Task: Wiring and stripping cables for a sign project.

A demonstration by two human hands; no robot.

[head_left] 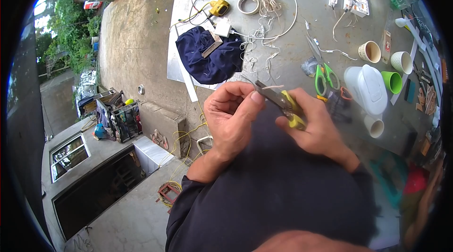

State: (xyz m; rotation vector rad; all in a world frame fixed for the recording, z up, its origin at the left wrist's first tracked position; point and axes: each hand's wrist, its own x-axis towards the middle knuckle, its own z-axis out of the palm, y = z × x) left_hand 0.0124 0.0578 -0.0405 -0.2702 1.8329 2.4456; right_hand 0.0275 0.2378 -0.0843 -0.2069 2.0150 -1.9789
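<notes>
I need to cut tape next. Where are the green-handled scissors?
The green-handled scissors lie on the table, just beyond the right hand, left of the white plastic jug.

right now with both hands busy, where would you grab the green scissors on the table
Take the green scissors by the looped green handles, which lie at the near end toward the person, blades pointing away up the table. Come from the near side, beside the right hand; a white plastic jug crowds their right, so approach from the left.

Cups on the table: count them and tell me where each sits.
4: a tan cup, a white cup, a green cup and a white cup near the white jug. More may be hidden.
</notes>
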